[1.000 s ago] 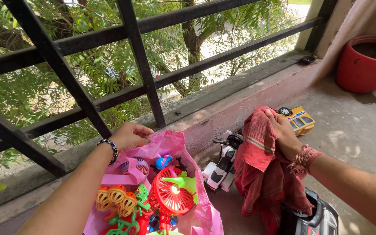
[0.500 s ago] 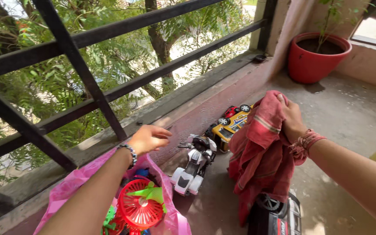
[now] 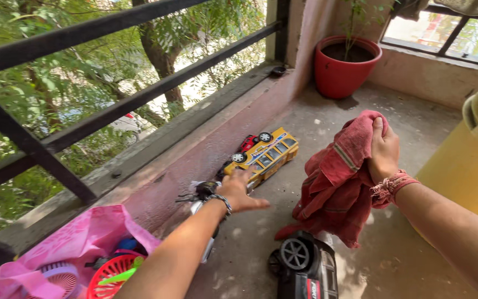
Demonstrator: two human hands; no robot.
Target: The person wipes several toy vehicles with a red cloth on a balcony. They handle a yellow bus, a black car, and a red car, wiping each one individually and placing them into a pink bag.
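The yellow toy bus (image 3: 265, 156) lies on its side on the concrete floor (image 3: 394, 254), against the low wall under the railing (image 3: 84, 127). The left hand (image 3: 239, 191) reaches toward the bus, fingers spread and holding nothing, just short of it. Beside the bus, the right hand (image 3: 384, 150) grips a bunched red cloth (image 3: 336, 180). Nearer than the bus lies a black toy car (image 3: 304, 267).

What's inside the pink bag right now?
The pink bag shows a red plastic basket, a pale purple round one, a green piece and something blue. Anything deeper is covered by the bag's folds and the frame edge.
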